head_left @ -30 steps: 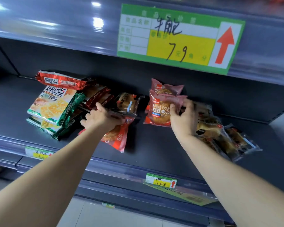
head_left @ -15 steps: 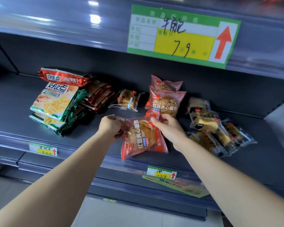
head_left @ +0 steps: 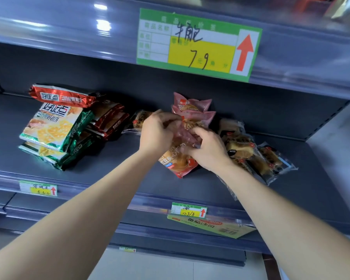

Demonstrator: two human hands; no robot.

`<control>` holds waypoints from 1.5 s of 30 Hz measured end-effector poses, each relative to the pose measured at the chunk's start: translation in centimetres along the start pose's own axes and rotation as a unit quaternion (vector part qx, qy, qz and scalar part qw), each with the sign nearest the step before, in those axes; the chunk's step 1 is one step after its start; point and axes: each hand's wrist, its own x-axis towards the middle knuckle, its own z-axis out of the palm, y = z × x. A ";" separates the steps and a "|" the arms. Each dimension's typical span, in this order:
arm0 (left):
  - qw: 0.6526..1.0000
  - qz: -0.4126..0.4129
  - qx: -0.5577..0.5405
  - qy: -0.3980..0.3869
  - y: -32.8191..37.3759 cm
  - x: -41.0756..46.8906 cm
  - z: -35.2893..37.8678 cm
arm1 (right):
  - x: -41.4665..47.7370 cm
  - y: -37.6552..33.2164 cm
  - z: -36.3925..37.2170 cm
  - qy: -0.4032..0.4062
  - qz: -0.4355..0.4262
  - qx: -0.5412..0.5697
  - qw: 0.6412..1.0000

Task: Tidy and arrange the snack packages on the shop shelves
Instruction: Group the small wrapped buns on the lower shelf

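Our left hand [head_left: 158, 134] and right hand [head_left: 208, 150] both grip the upper end of a red bean bread packet [head_left: 178, 162], fingers curled into its pink wrapper. The packet sits over the middle of the grey shelf [head_left: 119, 168], just in front of two matching packets [head_left: 192, 104] stacked at the back. Stacked biscuit packs [head_left: 53, 128] lie to the left and clear-wrapped cakes [head_left: 261, 158] just beside our right wrist. A green price label [head_left: 198, 43] hangs above.
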 end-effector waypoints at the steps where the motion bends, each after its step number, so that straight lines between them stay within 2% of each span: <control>1: 1.000 -0.001 -0.009 -0.015 0.0 0.0 0.1 | 0.0 0.3 0.0 -0.006 0.012 0.016 1.000; 3: 0.999 -0.015 -0.018 -0.047 0.0 0.0 0.4 | 0.2 1.0 0.0 0.012 0.026 0.039 0.999; 5: 0.996 -0.051 0.054 -0.045 -0.7 -0.1 0.8 | 0.3 1.8 0.0 0.052 0.049 0.075 0.995; 7: 0.976 -0.155 0.152 -0.034 -1.6 -0.4 0.9 | 0.3 2.7 0.0 0.080 0.077 0.112 0.988; 8: 0.962 -0.216 0.159 -0.037 -2.2 -0.6 1.0 | 0.2 3.1 0.2 0.092 0.091 0.128 0.983; 10: 0.949 -0.304 0.070 -0.051 -3.7 -0.8 1.2 | -0.1 3.7 0.6 0.113 0.110 0.171 0.973; 12: 0.951 -0.293 -0.029 -0.088 -4.9 -1.1 1.5 | -0.2 4.2 1.2 0.113 0.123 0.218 0.962; 15: 0.966 -0.228 -0.046 -0.111 -5.2 -1.8 1.8 | 0.0 4.8 2.1 0.100 0.144 0.208 0.962; 20: 0.965 -0.232 -0.071 -0.096 -6.0 -1.7 1.7 | 0.9 3.4 2.5 0.144 0.161 0.211 0.953; 22: 0.968 -0.240 -0.030 -0.068 -6.4 -1.0 1.2 | 1.2 3.0 2.7 0.180 0.151 0.201 0.951; 24: 0.972 -0.216 0.081 -0.049 -6.9 -0.1 0.7 | 1.6 3.0 2.8 0.210 0.143 0.179 0.951; 27: 0.958 -0.213 0.183 -0.064 -7.8 1.3 0.3 | 1.9 3.3 2.5 0.222 0.139 0.145 0.954; 32: 0.941 -0.306 0.137 -0.048 -9.6 4.1 0.6 | 2.0 4.2 2.7 0.192 0.134 0.142 0.962; 37: 0.937 -0.330 0.115 -0.016 -10.3 5.6 1.2 | 1.4 4.2 3.0 0.130 0.106 0.115 0.979; 40: 0.936 -0.325 0.130 -0.032 -10.6 5.3 1.5 | 1.4 4.3 3.3 0.083 0.108 0.067 0.988; 43: 0.938 -0.331 0.104 -0.022 -10.5 4.5 1.5 | 1.7 4.0 3.4 0.071 0.170 0.026 0.982; 45: 0.938 -0.334 0.088 -0.009 -10.3 3.9 1.4 | 2.1 3.7 3.3 0.038 0.251 0.080 0.964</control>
